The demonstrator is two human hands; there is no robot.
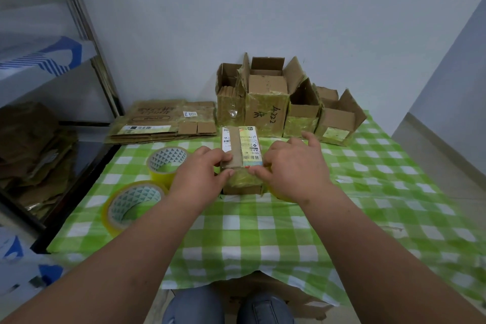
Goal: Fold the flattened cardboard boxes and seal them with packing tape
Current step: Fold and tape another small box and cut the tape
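Hands are pressing a small box (242, 163) on the table (263, 231): left hand (200, 176) pinching its near-left edge, right hand (294, 166) resting curled fingers against its right side.

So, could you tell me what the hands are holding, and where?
Both hold the small box at its near top edge: left hand on the left corner, right hand on the right.

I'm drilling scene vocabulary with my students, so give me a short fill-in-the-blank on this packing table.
1. Both hands, left hand and right hand, hold the small ____ in the middle.
2. Left of the small box lie ____ tape rolls.
3. The tablecloth is checked white and ____.
4. The boxes along the wall have their top flaps ____.

Missing words: box; two; green; open
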